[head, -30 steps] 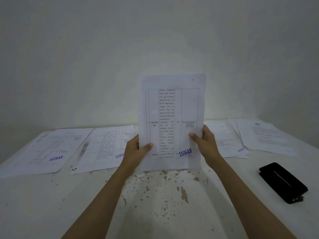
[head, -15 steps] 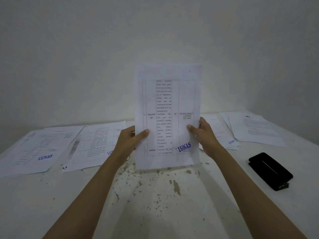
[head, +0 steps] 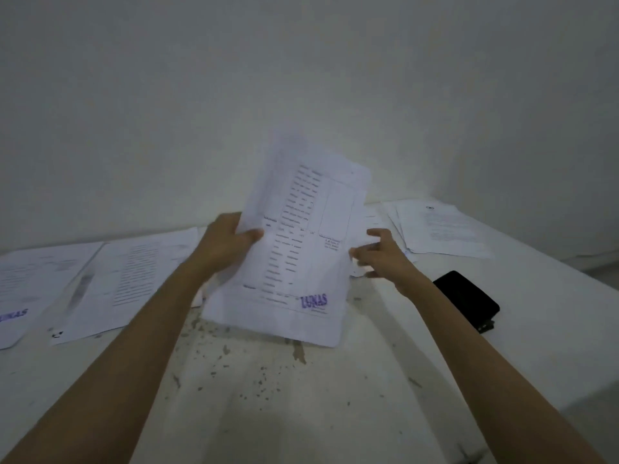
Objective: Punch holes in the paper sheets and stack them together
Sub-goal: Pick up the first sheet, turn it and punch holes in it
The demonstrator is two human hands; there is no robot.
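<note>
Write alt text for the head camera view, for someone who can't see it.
The left hand holds a tilted printed sheet above a white table; the right hand is off it, fingers spread. Other papers and a black hole punch lie nearby.

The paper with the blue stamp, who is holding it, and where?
The left hand grips the paper by its left edge, thumb on the front. The right hand is off it, fingers loose.

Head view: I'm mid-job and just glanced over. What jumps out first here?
The printed sheet with a purple LUNAS stamp, tilted above the table's middle, gripped by the left hand at its left edge. The right hand hangs beside it, fingers spread, holding nothing. A black hole punch lies on the white table at right; more sheets lie at left.
</note>
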